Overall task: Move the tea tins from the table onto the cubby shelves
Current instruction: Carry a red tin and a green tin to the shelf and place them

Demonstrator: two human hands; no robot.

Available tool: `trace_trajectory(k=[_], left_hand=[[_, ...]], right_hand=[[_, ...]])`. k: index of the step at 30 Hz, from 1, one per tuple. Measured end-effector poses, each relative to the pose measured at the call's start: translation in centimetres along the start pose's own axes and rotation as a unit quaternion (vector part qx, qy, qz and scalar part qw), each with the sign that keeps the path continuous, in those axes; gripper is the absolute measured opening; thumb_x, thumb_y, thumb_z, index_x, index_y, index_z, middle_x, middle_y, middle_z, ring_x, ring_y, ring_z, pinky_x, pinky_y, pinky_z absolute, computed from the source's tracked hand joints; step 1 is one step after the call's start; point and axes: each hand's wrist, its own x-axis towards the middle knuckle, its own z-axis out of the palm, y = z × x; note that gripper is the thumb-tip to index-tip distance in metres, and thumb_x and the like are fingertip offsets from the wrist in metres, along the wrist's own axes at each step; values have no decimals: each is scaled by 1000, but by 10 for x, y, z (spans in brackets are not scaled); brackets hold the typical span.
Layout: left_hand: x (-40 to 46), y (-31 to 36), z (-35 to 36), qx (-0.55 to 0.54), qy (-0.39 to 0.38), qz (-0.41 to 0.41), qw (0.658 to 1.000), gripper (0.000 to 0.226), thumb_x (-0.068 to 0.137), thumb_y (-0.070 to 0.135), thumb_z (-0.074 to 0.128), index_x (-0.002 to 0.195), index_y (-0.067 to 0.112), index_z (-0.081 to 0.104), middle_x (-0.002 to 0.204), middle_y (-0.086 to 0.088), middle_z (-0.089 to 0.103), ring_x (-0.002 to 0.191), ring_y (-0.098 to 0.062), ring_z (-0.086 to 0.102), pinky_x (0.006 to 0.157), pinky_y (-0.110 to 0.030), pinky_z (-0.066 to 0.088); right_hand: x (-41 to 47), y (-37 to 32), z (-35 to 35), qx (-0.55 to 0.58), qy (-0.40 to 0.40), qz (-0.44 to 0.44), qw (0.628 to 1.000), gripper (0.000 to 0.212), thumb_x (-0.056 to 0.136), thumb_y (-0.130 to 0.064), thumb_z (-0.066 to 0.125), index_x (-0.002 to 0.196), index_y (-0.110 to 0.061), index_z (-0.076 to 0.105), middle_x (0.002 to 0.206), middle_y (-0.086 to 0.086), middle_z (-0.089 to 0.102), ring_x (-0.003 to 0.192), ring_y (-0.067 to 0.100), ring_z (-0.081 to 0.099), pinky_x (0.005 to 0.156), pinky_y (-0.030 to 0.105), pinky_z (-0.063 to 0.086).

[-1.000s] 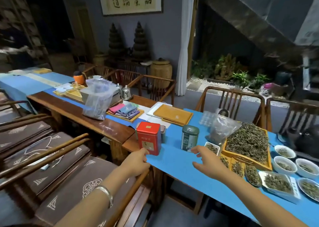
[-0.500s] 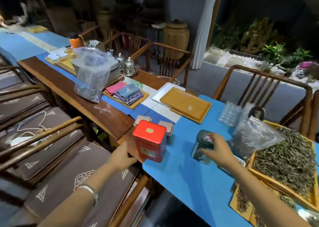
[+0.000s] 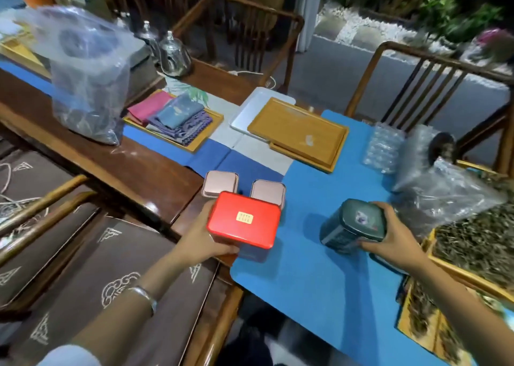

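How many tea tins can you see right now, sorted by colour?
Red tin: 1, gripped by the left hand
Dark green tin: 1, gripped by the right hand
Pink tins: 2, standing behind the red one
Total: 4

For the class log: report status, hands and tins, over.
Left hand grips red tin. Right hand grips green tin. Two pink tins behind. No shelves in view.
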Motion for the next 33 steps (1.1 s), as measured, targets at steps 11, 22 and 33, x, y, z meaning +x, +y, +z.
trace_trajectory(k=[11, 22, 33], left_hand=[[15, 1, 19, -55, -22, 43, 997, 98, 42, 51, 92, 123, 51, 38, 117, 20, 63, 112, 0, 60, 93, -27, 49], [18, 35, 17, -138, -57, 6, 989, 98, 44, 41, 93, 130, 26, 48, 118, 0, 68, 106, -11, 67, 85, -31, 54], [-16, 122, 108, -143, -215, 47, 965, 83, 42, 45, 88, 117, 21, 63, 107, -1, 75, 100, -20, 71, 84, -37, 57]], right_hand=[[-14, 15, 31, 187, 66, 68, 978, 74, 48, -33, 92, 110, -41, 51, 108, -16, 68, 99, -2, 65, 75, 10, 52], [-58, -8, 30, 309, 140, 108, 934, 79, 52, -30, 92, 122, -29, 55, 115, -8, 68, 108, 10, 64, 92, 31, 50], [-228, 11, -33, 379, 278, 135, 872, 65, 49, -39, 90, 107, -48, 62, 112, -12, 70, 107, 11, 65, 79, 28, 56]])
